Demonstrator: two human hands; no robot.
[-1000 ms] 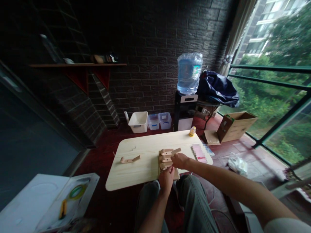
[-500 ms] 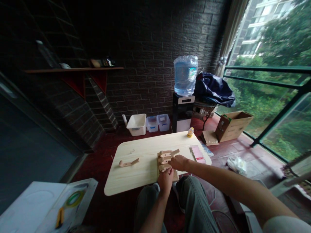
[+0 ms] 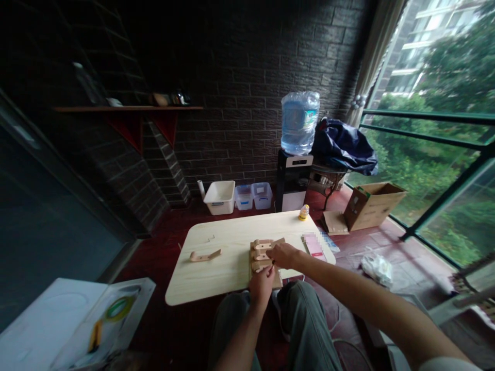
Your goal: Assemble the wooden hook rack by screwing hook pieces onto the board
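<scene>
A wooden board with several curved wooden hook-like pieces (image 3: 263, 246) lies at the near edge of the pale table (image 3: 228, 278). My left hand (image 3: 262, 282) is over its near end, thumb and fingers pinched together around something small and dark that I cannot make out. From the right, my right hand (image 3: 284, 255) reaches across the board with curled fingers close to the left fingertips; what they grip, if anything, is hidden. One loose wooden hook (image 3: 204, 256) lies on the left of the table. Behind it are small thin bent metal pieces (image 3: 211, 238).
A small yellow-based bottle (image 3: 303, 212) stands at the table's far right corner, near a pink booklet (image 3: 314, 245). An open white case (image 3: 104, 324) is at lower left. Behind the table are plastic bins (image 3: 219, 198), a water dispenser (image 3: 296, 170) and a cardboard box (image 3: 373, 206).
The view has shifted slightly. Both hands stay over the board; my right hand has moved a little left, and a small dark thing now shows at my left fingertips.
</scene>
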